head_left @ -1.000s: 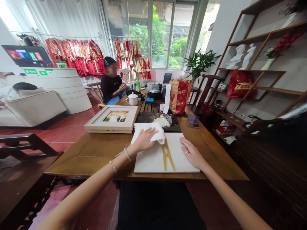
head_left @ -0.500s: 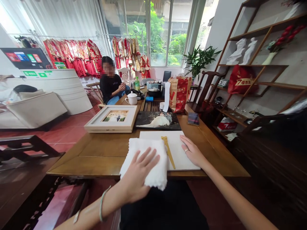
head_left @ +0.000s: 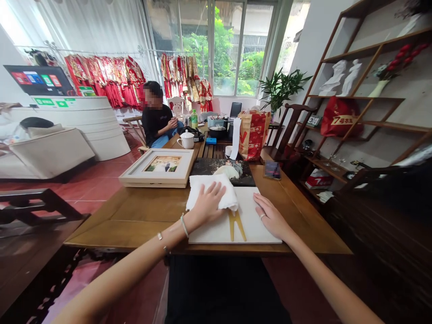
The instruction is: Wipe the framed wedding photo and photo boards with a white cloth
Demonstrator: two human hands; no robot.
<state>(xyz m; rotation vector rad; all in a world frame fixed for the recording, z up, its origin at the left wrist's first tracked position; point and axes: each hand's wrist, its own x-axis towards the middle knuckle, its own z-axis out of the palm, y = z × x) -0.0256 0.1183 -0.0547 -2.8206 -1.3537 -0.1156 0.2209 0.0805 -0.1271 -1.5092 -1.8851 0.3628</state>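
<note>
A white flat board [head_left: 256, 227] lies at the near edge of the wooden table [head_left: 141, 216], with a gold stand piece [head_left: 238, 224] on it. My left hand [head_left: 207, 204] lies flat, fingers spread, pressing a white cloth [head_left: 202, 189] onto the board's far left part. Holding nothing, my right hand [head_left: 272, 216] rests open and flat on the board's right side. The cloth covers the top of the gold piece.
A cream framed photo [head_left: 158, 167] and a dark photo print [head_left: 245, 177] lie beyond the board. A phone [head_left: 272, 170], red bag [head_left: 253, 134] and teapot [head_left: 186, 139] stand farther back. A seated person [head_left: 157, 118] is at the far end. Shelves [head_left: 354, 112] line the right wall.
My left hand has wiped the cloth from the far end of the board towards me to the near edge, then back to the far end. My right hand stayed in place.
</note>
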